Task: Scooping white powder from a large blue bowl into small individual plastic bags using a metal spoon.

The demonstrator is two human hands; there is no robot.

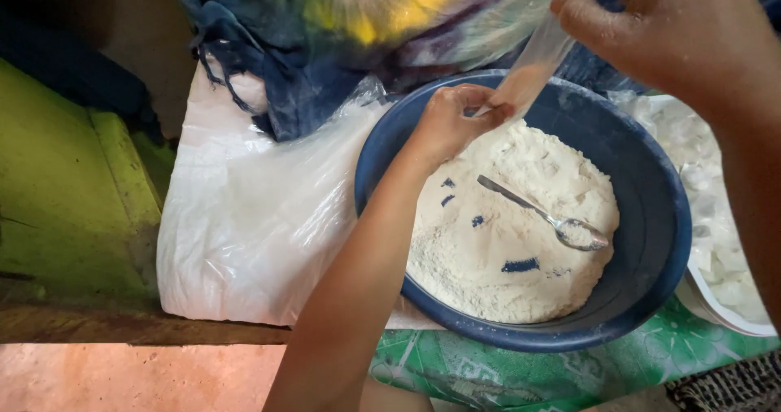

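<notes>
Left hand (450,123) is over the 11 o'clock rim of the blue basin (651,217), its grip pinched shut on the lower end of a narrow clear plastic bag (533,66). Right hand (651,30) is at 1 o'clock in the view, its grip closed on the upper end of the same bag, so the bag runs taut and slanted between the two hands above the basin.

The basin holds a mound of off-white flour (496,241), with patches of blue bottom showing through. A metal spoon (541,214) lies on the flour, bowl toward 4 o'clock, handle toward 10 o'clock, touched by neither hand.

At 9 o'clock of the basin, touching it, lies a large white plastic sheet (244,217). At 3 o'clock, just beside the basin, stands a white container (716,217) of pale chunks. Green patterned cloth (504,371) lies under the basin at 6 o'clock. Dark blue fabric (301,78) hangs at 12 o'clock.
</notes>
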